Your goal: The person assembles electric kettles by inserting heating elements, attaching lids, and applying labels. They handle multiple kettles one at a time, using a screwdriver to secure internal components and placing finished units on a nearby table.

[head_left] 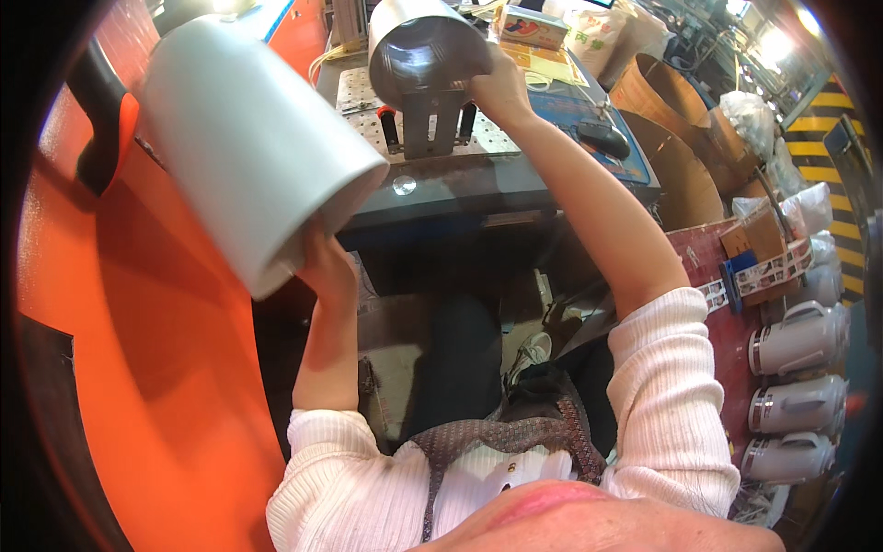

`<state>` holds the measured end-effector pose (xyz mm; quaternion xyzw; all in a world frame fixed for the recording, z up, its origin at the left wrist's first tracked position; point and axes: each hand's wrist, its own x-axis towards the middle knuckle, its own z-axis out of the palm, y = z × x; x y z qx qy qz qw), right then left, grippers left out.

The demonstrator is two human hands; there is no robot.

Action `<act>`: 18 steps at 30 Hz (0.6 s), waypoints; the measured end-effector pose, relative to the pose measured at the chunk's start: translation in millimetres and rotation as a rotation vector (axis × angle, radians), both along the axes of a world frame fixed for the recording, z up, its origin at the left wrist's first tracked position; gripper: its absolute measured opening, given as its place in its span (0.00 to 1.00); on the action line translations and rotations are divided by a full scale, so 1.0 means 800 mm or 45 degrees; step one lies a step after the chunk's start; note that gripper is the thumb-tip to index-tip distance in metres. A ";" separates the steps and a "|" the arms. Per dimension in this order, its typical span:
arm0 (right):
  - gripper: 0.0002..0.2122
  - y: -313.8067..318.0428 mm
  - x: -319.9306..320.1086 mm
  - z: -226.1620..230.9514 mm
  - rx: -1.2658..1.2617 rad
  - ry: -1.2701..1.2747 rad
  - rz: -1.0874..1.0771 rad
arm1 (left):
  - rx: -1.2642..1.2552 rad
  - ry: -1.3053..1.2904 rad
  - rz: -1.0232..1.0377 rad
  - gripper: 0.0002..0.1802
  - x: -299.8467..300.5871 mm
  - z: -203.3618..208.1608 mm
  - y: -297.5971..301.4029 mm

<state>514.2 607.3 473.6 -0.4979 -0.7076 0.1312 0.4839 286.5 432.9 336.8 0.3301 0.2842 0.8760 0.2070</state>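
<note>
Crowded with parts, the dark table (515, 175) carries a fixture where a second steel cylinder (428, 51) is gripped by the right hand (497, 87). One steel cylinder (248, 138) is clasped aloft by the left hand (326, 267); tilted so, it could slip and be dented.

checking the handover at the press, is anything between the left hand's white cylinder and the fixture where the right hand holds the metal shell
Nothing visible. The left hand holds the white cylinder up, left of the fixture. The right hand holds the metal shell there, so the spot itself is occupied.
</note>
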 end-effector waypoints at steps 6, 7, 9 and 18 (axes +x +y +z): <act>0.19 -0.008 0.018 0.029 0.679 -0.752 -0.081 | -0.027 0.115 -0.222 0.29 0.025 -0.008 -0.059; 0.13 -0.008 0.017 0.038 0.787 -0.811 -0.079 | -0.058 0.056 -0.266 0.31 0.029 -0.003 -0.063; 0.18 -0.013 0.016 0.062 0.672 -1.189 -0.188 | 0.019 0.102 -0.255 0.30 0.036 0.009 -0.075; 0.27 -0.268 0.085 0.038 0.159 -0.114 1.034 | 0.079 0.728 0.048 0.22 0.076 0.034 -0.130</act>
